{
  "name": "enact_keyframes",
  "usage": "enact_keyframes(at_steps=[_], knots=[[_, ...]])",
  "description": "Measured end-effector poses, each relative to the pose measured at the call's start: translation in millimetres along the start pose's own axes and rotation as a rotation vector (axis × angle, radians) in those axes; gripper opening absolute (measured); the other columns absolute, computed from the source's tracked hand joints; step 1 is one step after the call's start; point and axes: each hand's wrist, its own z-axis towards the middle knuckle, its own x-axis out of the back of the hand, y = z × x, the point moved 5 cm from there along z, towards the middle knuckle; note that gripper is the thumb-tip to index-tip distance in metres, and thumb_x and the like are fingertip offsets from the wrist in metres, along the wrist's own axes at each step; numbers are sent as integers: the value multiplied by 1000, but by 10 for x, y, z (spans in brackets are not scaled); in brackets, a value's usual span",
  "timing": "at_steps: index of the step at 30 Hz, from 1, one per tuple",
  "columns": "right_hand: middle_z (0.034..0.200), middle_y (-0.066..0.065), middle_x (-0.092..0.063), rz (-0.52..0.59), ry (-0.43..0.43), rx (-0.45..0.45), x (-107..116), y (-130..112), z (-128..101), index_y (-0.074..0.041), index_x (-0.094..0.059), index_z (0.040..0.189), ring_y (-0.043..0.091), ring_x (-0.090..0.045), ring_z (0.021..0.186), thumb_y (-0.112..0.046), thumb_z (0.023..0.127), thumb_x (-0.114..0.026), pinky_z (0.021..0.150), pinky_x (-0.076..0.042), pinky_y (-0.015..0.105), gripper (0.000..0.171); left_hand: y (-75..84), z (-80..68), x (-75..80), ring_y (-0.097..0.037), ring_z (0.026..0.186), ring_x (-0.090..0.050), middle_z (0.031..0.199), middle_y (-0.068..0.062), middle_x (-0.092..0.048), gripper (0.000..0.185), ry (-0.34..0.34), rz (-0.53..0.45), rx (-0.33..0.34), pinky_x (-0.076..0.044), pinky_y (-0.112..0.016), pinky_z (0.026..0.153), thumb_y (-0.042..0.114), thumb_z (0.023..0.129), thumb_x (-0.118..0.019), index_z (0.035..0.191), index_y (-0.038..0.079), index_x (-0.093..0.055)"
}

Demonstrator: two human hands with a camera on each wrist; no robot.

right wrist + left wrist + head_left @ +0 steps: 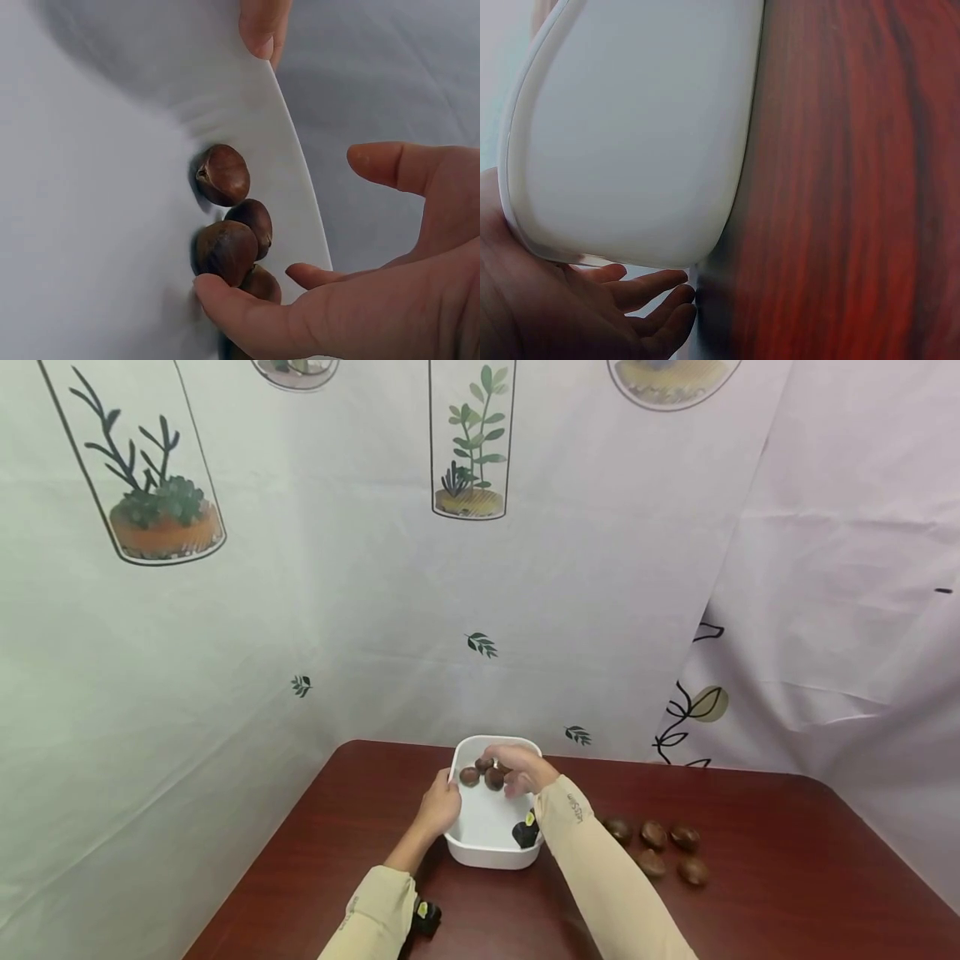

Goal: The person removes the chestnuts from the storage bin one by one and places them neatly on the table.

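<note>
A white rectangular tub (486, 858) stands on the table. My left hand (438, 806) grips its left side, the thumb over the rim; in the left wrist view its fingers (660, 289) lie along the outside. Several brown chestnuts (223, 176) lie in the tub, bunched at its far end by the wall. My right hand (525, 768) reaches into that end with fingers spread. In the right wrist view, one fingertip (214, 289) touches or nearly touches a chestnut, and the other visible fingers are apart from it. Nothing is seen held in the right hand.
More chestnuts (693, 871) lie on the dark red wooden table (787, 860), right of the tub and beside the right forearm. A white cloth (390, 610) printed with plants hangs behind the table. Black wrist cameras (427, 918) sit at both sleeves.
</note>
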Motion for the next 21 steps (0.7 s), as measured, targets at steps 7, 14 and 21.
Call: enact_keyframes(at_steps=[7, 14, 21], knots=[[130, 37, -46, 74, 24, -31, -22, 51, 65, 10, -47, 134, 45, -52, 121, -18, 85, -63, 97, -49, 51, 59, 3, 4, 2, -43, 121, -54, 133, -26, -56, 41, -4, 4, -2, -45, -57, 97, 12, 103, -36, 139, -3, -46], [131, 35, -44, 182, 25, -57, -36, 92, 70, 10, -43, 137, 43, -49, 123, -13, 87, -64, 100, -48, 48, 59, 4, -2, -3, -43, 120, -54, 132, -26, -57, 40, -1, 9, -4, -45, -57, 96, 12, 102, -36, 138, -4, -46], [112, 20, -50, 262, 25, -74, -38, 118, 131, 3, -51, 121, 31, -54, 112, -7, 87, -64, 98, -50, 40, 38, 16, -3, -10, -43, 118, -55, 131, -27, -57, 40, 8, 16, -14, -47, -56, 94, 11, 102, -36, 138, -5, -46]])
